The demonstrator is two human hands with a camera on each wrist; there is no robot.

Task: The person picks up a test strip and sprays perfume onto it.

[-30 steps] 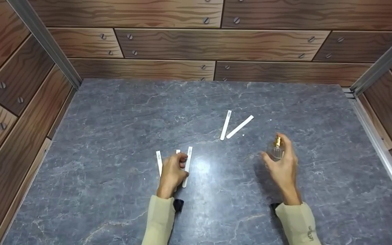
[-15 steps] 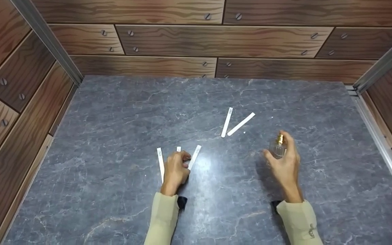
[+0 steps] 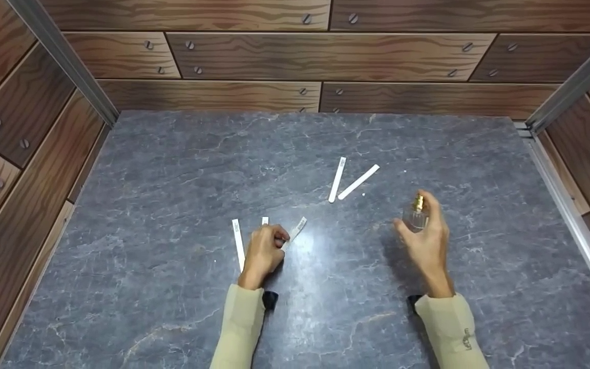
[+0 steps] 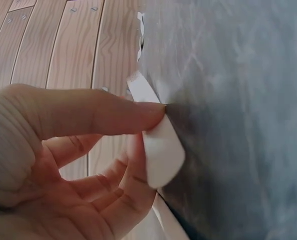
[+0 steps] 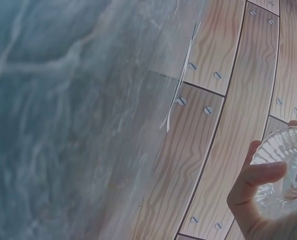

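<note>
A white strip [image 3: 237, 241] lies just beside the left hand [image 3: 263, 250], between nine and ten o'clock from it; another strip's end [image 3: 265, 221] shows at twelve. The left hand pinches the held strip [image 3: 297, 229], whose long axis points out toward one o'clock. Two far strips [image 3: 337, 180] lie between one and two. Well apart, between two and three, the glass bottle [image 3: 416, 219] is gripped by the right hand [image 3: 428, 238], gold nozzle [image 3: 419, 202] toward twelve.

On the right sleeve [image 3: 446, 333] I read only "Le", then unclear letters [image 3: 467, 339]; several white strips [image 3: 238, 243] carry print too small.
</note>
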